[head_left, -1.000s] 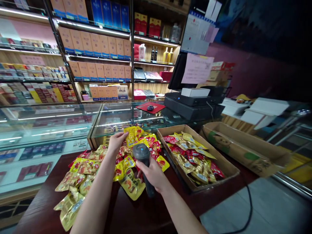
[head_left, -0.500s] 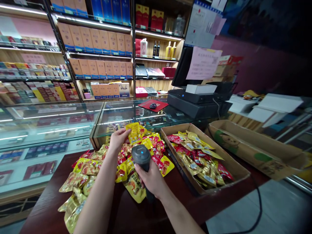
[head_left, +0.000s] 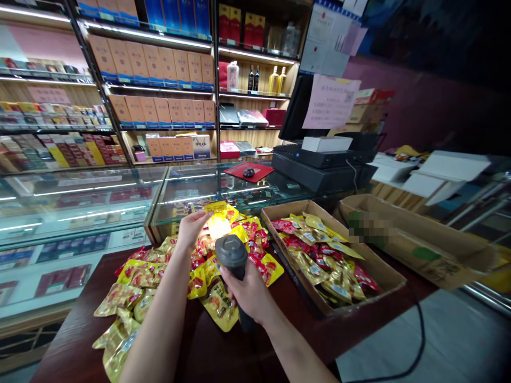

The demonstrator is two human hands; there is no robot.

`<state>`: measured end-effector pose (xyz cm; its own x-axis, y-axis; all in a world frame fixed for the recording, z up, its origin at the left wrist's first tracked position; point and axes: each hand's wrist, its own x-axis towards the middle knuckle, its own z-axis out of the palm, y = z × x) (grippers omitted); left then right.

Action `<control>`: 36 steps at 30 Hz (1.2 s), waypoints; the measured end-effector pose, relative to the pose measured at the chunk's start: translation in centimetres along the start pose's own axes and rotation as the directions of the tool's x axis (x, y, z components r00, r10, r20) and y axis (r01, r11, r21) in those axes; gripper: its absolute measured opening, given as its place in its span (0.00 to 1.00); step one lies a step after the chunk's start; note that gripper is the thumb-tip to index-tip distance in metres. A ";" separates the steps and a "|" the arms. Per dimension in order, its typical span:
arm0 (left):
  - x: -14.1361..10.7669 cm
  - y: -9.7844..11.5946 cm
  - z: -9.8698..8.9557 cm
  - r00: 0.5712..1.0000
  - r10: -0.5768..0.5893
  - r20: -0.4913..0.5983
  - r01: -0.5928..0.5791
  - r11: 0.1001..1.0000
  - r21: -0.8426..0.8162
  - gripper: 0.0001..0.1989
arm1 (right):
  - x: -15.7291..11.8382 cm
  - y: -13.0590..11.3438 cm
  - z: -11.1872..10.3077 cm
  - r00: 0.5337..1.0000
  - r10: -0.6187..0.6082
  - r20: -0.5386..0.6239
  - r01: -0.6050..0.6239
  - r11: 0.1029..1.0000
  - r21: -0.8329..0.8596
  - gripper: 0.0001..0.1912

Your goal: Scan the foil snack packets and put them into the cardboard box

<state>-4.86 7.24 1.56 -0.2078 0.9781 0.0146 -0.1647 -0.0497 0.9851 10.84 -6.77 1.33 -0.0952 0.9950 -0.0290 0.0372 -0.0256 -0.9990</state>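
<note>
Between the thumb and fingers of my left hand (head_left: pixel 192 230) is the edge of a yellow snack packet (head_left: pixel 216 210), raised above the pile. My right hand (head_left: pixel 250 290) is wrapped round the handle of a dark grey barcode scanner (head_left: pixel 231 252), its head facing the packet. A bright patch of light falls on the packet's front and washes out its print. Around and below both hands, red, yellow and gold snack packets (head_left: pixel 139 272) lie heaped on the dark wooden table (head_left: pixel 207 351). One gold packet (head_left: pixel 219 306) lies just left of the scanner's handle.
Right of the pile stands a cardboard tray (head_left: pixel 383 287) holding more packets, with another cardboard box (head_left: pixel 423 250) beyond it. A glass display counter (head_left: pixel 191 181) runs behind, bearing a mouse (head_left: pixel 248 172) and a black cash drawer (head_left: pixel 315 173). A black cable (head_left: pixel 421 330) hangs at right.
The scanner's light has come on and now shines on the yellow packet; the blue light on its top has gone out. Both hands keep nearly the same position.
</note>
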 end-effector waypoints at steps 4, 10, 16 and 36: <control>-0.1 0.2 0.1 1.000 -0.013 0.006 0.013 1.000 -0.006 0.28 | 0.0 0.2 0.0 1.000 0.004 0.017 -0.004 1.000 0.001 0.15; 0.2 -0.2 0.0 1.000 0.004 0.001 -0.004 1.000 0.021 0.28 | 0.1 0.2 0.0 1.000 -0.015 0.000 0.015 1.000 0.004 0.16; 0.0 0.0 0.1 1.000 0.004 0.030 -0.005 1.000 0.020 0.25 | 0.0 -0.3 -0.2 0.999 0.038 0.021 -0.039 0.998 0.044 0.16; -5.3 0.3 16.4 0.920 -0.092 0.381 0.025 0.984 0.176 0.18 | 0.4 -3.3 -14.6 0.905 0.032 -0.424 0.140 0.919 0.368 0.19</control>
<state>12.01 5.35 4.58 0.1908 0.9816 -0.0117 0.0021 0.0115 0.9999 25.23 -4.88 5.14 0.3371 0.9405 -0.0433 -0.3450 0.0806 -0.9351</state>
